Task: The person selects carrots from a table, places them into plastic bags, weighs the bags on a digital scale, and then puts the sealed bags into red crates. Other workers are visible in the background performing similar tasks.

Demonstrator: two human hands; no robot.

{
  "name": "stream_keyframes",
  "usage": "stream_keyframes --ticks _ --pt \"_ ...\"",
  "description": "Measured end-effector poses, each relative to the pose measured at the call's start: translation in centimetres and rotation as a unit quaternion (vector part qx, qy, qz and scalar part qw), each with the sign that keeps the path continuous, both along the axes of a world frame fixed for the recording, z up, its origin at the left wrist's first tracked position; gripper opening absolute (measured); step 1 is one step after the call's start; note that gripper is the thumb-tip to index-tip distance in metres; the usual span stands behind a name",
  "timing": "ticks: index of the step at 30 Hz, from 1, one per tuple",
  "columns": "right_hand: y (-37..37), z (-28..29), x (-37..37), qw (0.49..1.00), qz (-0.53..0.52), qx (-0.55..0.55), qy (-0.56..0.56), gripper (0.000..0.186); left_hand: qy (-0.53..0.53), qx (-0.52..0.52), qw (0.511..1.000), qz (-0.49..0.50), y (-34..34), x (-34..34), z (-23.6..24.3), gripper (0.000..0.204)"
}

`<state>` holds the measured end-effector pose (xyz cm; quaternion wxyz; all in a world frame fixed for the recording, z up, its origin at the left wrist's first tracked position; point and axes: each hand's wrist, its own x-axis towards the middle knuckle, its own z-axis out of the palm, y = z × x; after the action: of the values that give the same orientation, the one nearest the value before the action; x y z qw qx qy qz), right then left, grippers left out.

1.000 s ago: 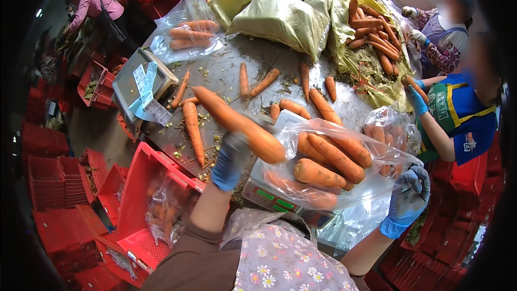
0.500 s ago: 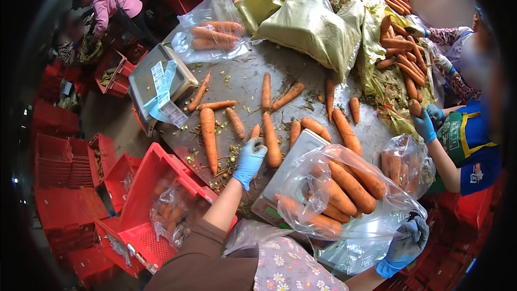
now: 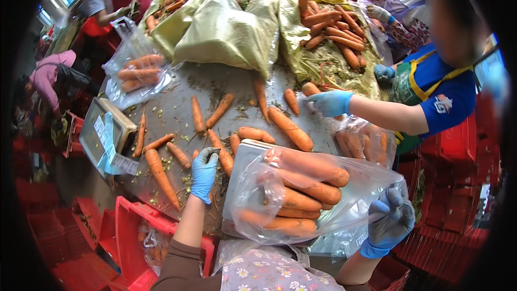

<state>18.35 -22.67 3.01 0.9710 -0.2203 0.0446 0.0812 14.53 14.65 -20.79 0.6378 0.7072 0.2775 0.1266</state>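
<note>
carrots (image 3: 301, 200) in clear bag (image 3: 360, 183), on scale (image 3: 245, 157)

bag's mouth is pinched by curled fingers of right hand (image 3: 389, 215); bagged carrots are seen left of those fingers. left hand (image 3: 205, 170): fingers bent close together; whether anything is pinched cannot be told. slim carrot (image 3: 225, 160) is seen just right of left fingertips, short carrot (image 3: 179, 155) to their left. beyond, co-worker's glove (image 3: 331, 103) is noted.

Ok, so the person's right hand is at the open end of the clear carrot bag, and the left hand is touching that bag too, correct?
Not quite: the head view shows the left hand apart from the clear bag, among the loose carrots on the table. The right hand is indeed at the bag's open end.
</note>
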Motion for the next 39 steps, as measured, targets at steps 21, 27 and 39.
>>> stream_keyframes --ticks 21,27,39 --pt "-2.4 -3.6 -1.7 0.980 -0.079 -0.170 0.064 0.034 -0.178 0.609 0.634 -0.443 -12.6 25.8 0.2 0.037" --pt "-2.5 -2.9 -2.3 0.984 -0.090 -0.133 0.082 0.037 -0.077 0.650 0.572 -0.495 -12.8 27.8 0.0 0.025" --pt "-1.5 -2.4 -4.1 0.988 -0.081 -0.074 0.109 0.035 0.095 0.175 0.870 -0.452 -6.2 22.9 8.3 0.018"
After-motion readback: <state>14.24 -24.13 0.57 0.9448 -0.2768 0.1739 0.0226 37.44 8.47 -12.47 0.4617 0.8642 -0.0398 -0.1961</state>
